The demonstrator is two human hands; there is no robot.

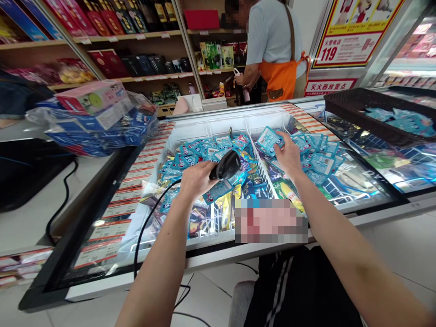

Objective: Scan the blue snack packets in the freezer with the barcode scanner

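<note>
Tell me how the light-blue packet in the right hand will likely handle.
The light-blue packet is probably light, since the right hand holds it by one edge. Its flat shape makes rolling unlikely. The smooth-looking wrapper may slide easily over similar packets, which lie overlapping nearby.

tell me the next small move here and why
Probably bring the black corded handheld scanner in the left hand closer to the light-blue flat plastic packet in the right hand: the packet is gripped near one edge, and a gap separates it from the scanner.
</note>
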